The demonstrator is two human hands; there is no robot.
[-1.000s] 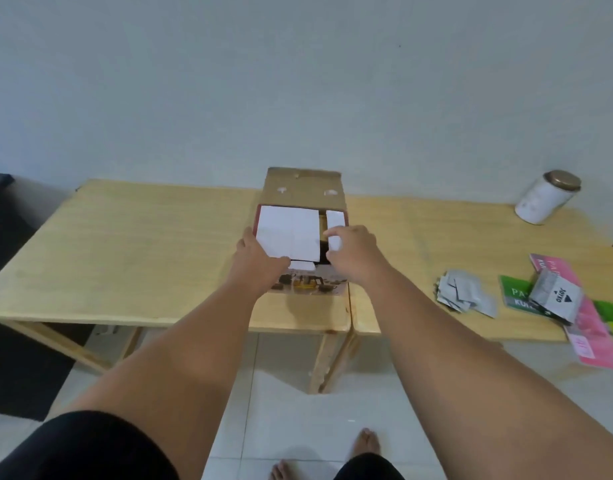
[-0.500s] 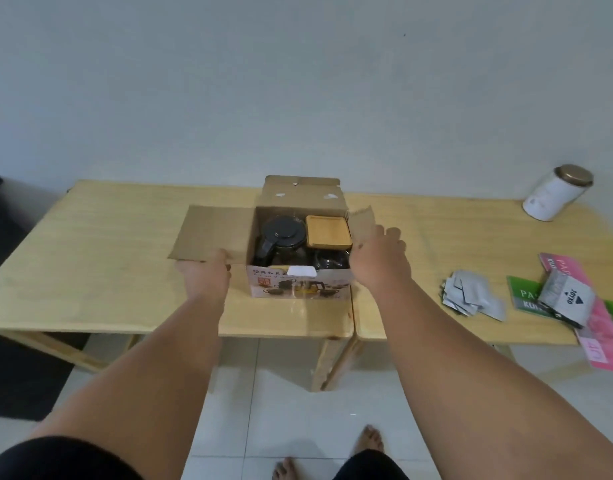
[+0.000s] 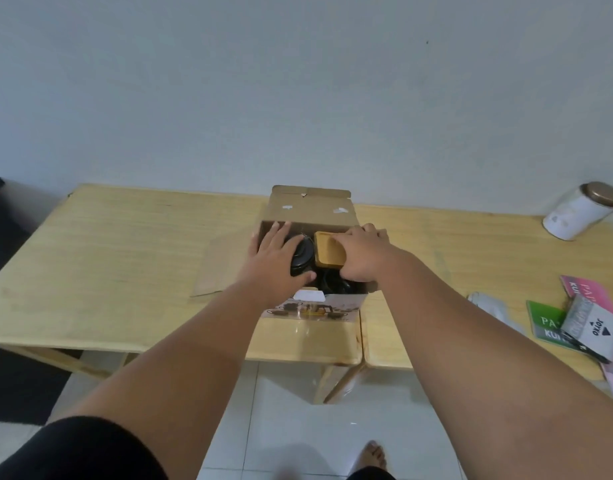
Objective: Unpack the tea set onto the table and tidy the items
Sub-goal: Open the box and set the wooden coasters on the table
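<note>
Half a second ago my hands were on the side flaps, spreading them. Now both are inside the open box (image 3: 308, 209), so I judge that the real unpacking begins. My left hand (image 3: 275, 261) lies over the black pot (image 3: 302, 252), fingers almost straight. My right hand (image 3: 362, 252) curls on the wooden lid (image 3: 327, 251) beside it. Both things sit in the box, on the table (image 3: 125, 254).

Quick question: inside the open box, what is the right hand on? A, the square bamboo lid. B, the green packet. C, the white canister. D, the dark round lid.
A: the right hand lies over the square bamboo lid in the cardboard box, while the left hand is on the dark round lid.
</note>
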